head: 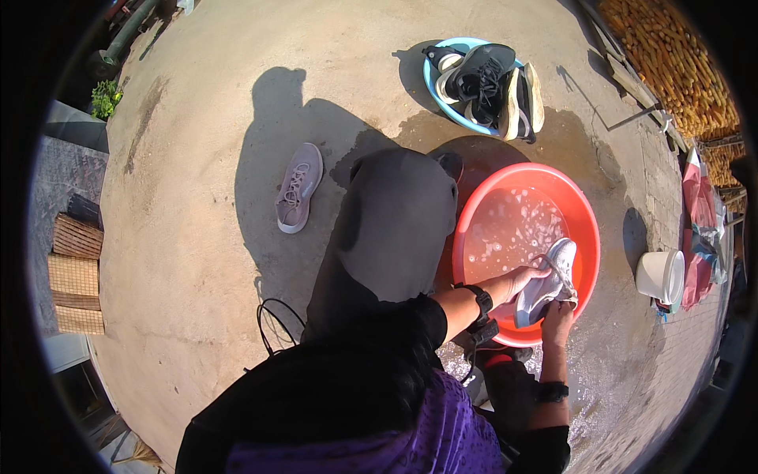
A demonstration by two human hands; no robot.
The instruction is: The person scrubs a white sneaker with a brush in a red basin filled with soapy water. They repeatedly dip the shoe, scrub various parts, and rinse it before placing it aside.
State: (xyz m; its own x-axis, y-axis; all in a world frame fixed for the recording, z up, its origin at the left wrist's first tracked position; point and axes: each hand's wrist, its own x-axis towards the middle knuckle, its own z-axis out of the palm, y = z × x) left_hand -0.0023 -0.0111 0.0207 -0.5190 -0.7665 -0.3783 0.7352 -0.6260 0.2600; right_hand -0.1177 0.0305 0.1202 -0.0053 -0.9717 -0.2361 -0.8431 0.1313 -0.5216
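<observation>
Over a red plastic basin (586, 225), both hands grip a pale, light-coloured lace-up sneaker (559, 263). It is tilted, toe toward the far side and heel toward me. My left hand (521, 281) holds it near the laces, with the thumb on the upper and the other fingers partly hidden. At the collar and loosened laces, my right hand (558, 323) grips the near right side. Cloudy water (503, 231) with patches of foam fills part of the basin. A matching pale mauve sneaker (300, 186) lies on the concrete, left of my knee.
Beyond the red basin, a light blue basin (432, 83) holds several black shoes (485, 71) with white soles. A white bucket (660, 275) stands to the right. Wet concrete (598, 142) surrounds the basins. A black cable (260, 314) loops beside me. Stacked corn cobs (675, 65) line the far right.
</observation>
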